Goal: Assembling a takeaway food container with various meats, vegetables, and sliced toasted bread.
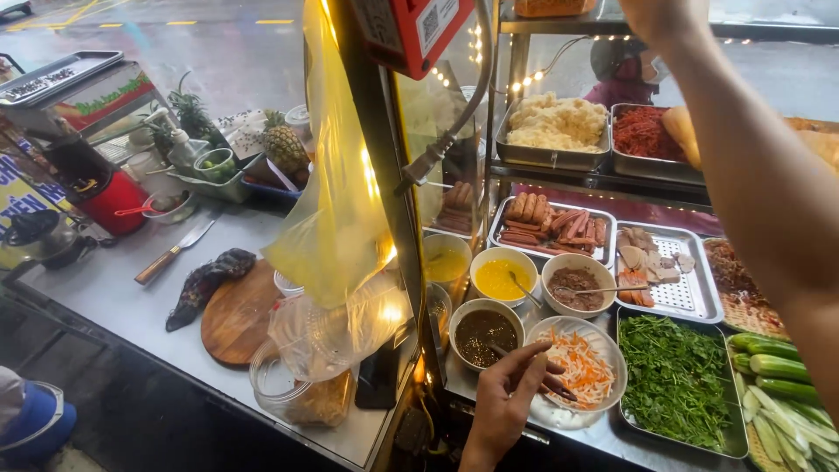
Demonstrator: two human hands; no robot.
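Seen from the head camera, the left hand [505, 398] comes up from six o'clock and rests at the near rim of the bowl of shredded carrot and radish [578, 367]. Its fingers [527, 358] are curled shut around a thin utensil handle, with a pair of dark sticks [556, 387] lying across the shreds. Just at ten o'clock from that hand stands the bowl of dark sauce [483, 333] with a spoon in it. At twelve o'clock from it sit the bowl of yellow sauce [502, 277] and the bowl of brown paste [577, 284]. The tray of chopped greens [675, 378] lies at three o'clock, touching the carrot bowl's side. The right arm [752, 175] crosses from one o'clock toward the upper shelf; its hand is cut off by the top edge, so its grip cannot be told. A bread roll [683, 135] shows beside that arm.
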